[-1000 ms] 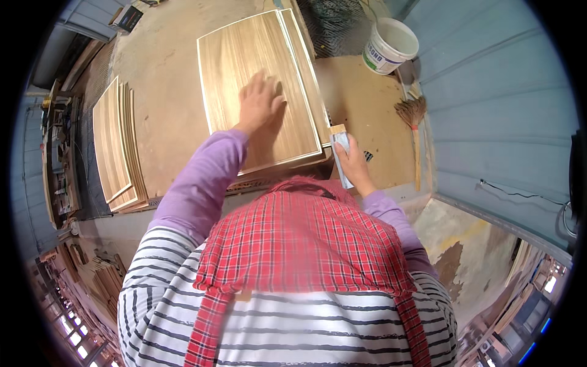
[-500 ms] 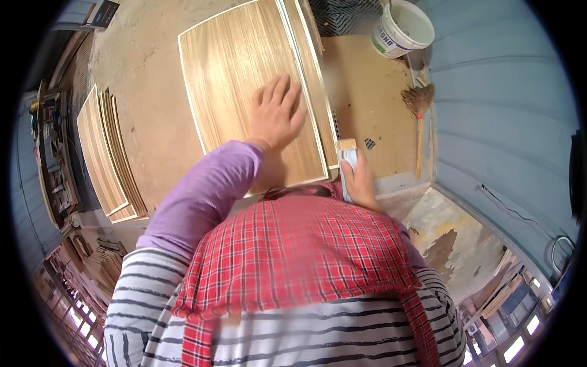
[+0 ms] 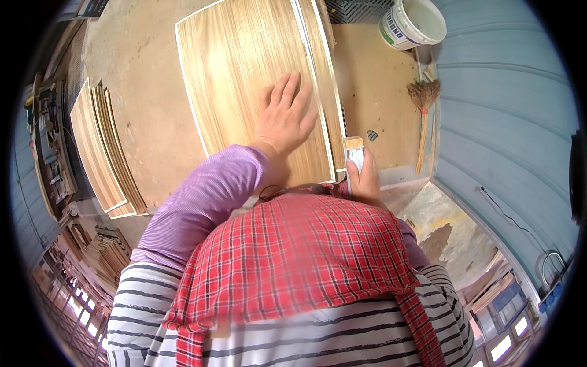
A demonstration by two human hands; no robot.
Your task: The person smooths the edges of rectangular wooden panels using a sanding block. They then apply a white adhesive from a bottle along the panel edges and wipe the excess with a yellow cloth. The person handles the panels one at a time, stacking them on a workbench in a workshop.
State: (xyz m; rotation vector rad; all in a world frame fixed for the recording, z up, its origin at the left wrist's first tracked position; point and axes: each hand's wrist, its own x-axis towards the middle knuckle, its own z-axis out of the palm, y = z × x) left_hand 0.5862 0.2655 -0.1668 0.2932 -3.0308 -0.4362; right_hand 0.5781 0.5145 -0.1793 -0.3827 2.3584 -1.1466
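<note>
My left hand (image 3: 284, 116) lies flat, fingers spread, on a light wood-grain panel (image 3: 244, 73) that tops a stack of similar panels. My right hand (image 3: 365, 180) grips a small block (image 3: 354, 151) with a pale wooden top and a whitish face, held at the panel's near right corner edge. My purple sleeves and red plaid apron fill the lower half and hide the panel's near edge.
A white bucket (image 3: 411, 23) stands at the top right on a dusty tan surface (image 3: 373, 79). A short straw broom (image 3: 423, 119) lies by the blue wall (image 3: 507, 110). Another stack of wood panels (image 3: 101, 153) leans at the left.
The view has drawn closer to the panel. My left hand has slid right and nearer along the panel's face. My right hand stays at the corner with the block.
</note>
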